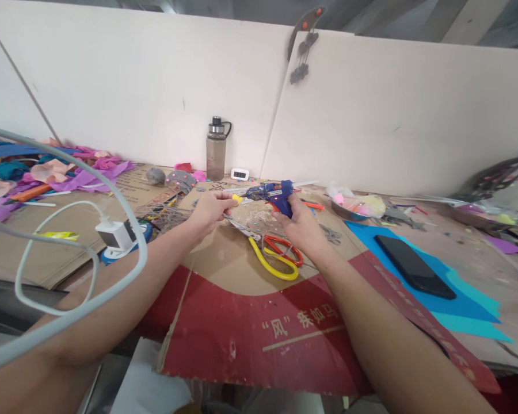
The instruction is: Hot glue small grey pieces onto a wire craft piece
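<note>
My right hand [301, 221] is wrapped round the handle of a blue hot glue gun [280, 195], whose nozzle points left. Pinched between the thumb and fingers of my left hand [209, 213] is a small yellow piece [237, 199], close to the nozzle; whether they touch I cannot tell. Its exact kind is too small to make out. Below both hands lie scissors with a yellow handle [276, 270] and a red-orange one, on a cardboard sheet [259, 339] with a red printed front.
A white cable [140, 230] loops across the left foreground to a white charger [115, 234]. Coloured scraps [52, 169] pile at left. A bottle [216, 149] and small white clock [240, 173] stand behind. At right lie a phone [414, 265] on blue sheets [470, 299] and a filled bowl [349, 214].
</note>
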{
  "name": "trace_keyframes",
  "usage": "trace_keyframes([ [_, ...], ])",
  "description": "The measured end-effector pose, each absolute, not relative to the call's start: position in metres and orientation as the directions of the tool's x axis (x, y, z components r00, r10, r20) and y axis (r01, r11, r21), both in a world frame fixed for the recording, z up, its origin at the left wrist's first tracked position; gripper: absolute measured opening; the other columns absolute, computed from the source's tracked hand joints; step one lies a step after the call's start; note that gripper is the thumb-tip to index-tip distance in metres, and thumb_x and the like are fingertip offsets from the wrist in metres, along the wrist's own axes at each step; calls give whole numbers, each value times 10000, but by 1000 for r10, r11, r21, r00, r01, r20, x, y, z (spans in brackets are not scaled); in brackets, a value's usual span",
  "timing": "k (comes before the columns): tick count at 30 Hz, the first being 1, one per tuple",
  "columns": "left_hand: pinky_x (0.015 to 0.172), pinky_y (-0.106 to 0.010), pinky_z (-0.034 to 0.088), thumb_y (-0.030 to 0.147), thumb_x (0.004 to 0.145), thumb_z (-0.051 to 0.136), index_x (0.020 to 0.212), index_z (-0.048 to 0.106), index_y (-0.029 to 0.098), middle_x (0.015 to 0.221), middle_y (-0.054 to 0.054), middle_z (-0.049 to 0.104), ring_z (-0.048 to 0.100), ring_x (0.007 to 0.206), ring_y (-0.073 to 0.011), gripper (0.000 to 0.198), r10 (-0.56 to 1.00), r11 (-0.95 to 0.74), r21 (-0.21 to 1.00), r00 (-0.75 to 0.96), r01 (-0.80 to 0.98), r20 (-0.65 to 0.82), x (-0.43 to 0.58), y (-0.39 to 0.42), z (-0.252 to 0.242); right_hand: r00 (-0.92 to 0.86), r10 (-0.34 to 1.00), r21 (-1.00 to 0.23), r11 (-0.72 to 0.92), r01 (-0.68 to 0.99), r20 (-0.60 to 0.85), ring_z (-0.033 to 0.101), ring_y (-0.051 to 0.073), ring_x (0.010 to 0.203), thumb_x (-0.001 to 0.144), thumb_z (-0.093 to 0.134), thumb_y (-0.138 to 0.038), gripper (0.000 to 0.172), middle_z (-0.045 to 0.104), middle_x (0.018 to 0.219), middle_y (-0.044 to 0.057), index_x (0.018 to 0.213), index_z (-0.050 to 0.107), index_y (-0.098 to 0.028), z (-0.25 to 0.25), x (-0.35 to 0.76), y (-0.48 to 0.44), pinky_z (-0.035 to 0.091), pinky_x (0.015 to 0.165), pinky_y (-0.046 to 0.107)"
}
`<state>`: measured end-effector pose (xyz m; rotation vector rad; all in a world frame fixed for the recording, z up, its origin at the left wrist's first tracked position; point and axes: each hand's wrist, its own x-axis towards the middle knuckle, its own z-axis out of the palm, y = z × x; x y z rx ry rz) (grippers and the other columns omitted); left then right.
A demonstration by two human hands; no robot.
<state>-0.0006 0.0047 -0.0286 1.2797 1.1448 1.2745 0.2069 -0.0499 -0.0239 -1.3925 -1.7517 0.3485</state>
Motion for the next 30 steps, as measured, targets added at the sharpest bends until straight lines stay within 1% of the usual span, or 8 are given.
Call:
trace_keyframes([
  [10, 352, -164, 161, 222, 562, 776, 633, 598, 141, 540, 30, 551, 413, 415, -35, 208, 994, -106, 994, 33, -9, 106, -1, 4, -28, -17, 889, -663, 354, 660, 458, 593, 263, 1029, 809, 531, -274, 416, 633, 1164, 109, 1218, 527, -197, -27, 210, -46, 441, 931, 439],
  [15, 348, -162, 165, 210, 564, 784, 658, 611, 141, 541, 35, 546, 427, 420, -34, 208, 996, -86, 996, 38, -10, 87, 0, 3, -26, 23, 901, -694, 317, 646, 434, 601, 251, 978, 794, 548, -271, 354, 653, 1066, 102, 1137, 556, -187, -27, 211, -43, 457, 894, 410],
  [17, 347, -160, 171, 204, 574, 783, 672, 615, 140, 551, 31, 553, 438, 423, -34, 205, 996, -73, 997, 50, -11, 74, 1, 2, -26, 51, 921, -739, 276, 615, 386, 617, 227, 900, 785, 560, -265, 327, 668, 972, 79, 1104, 558, -191, -29, 214, -37, 484, 833, 376],
  [20, 344, -153, 180, 187, 589, 776, 692, 620, 136, 575, 23, 569, 449, 422, -31, 194, 996, -60, 998, 64, -14, 61, 2, 1, -26, 90, 972, -796, 122, 594, 216, 620, 192, 716, 803, 538, -252, 267, 666, 827, 63, 1057, 553, -171, -37, 221, -25, 502, 699, 335],
  [23, 343, -149, 206, 184, 580, 788, 708, 623, 133, 606, 16, 588, 463, 426, -31, 215, 995, -47, 998, 89, -32, 50, 3, 1, -26, 140, 975, -669, 11, 743, 171, 633, 226, 793, 789, 573, -253, 214, 666, 864, 112, 974, 576, -145, -44, 231, -14, 490, 749, 371],
  [27, 347, -153, 255, 226, 549, 821, 717, 625, 128, 646, 3, 610, 495, 445, -42, 276, 990, -35, 997, 135, -73, 44, 4, 0, -26, 298, 880, -435, -119, 893, 370, 489, 403, 1148, 740, 656, -365, 368, 555, 1191, 261, 993, 589, -107, -39, 235, -20, 381, 901, 559],
  [29, 347, -156, 262, 244, 547, 825, 722, 630, 123, 669, -10, 624, 503, 456, -45, 289, 989, -37, 996, 142, -80, 48, 4, -1, -25, 245, 888, -415, -69, 907, 389, 519, 377, 1105, 797, 592, -386, 285, 594, 1137, 219, 943, 611, -142, -30, 229, -32, 377, 895, 541],
  [30, 349, -157, 264, 245, 548, 825, 721, 631, 121, 671, -14, 626, 505, 460, -45, 288, 989, -40, 996, 142, -82, 52, 4, -2, -25, 165, 924, -417, -7, 909, 344, 575, 328, 1000, 827, 552, -390, 228, 646, 1008, 163, 858, 624, -176, -25, 224, -39, 398, 867, 494],
])
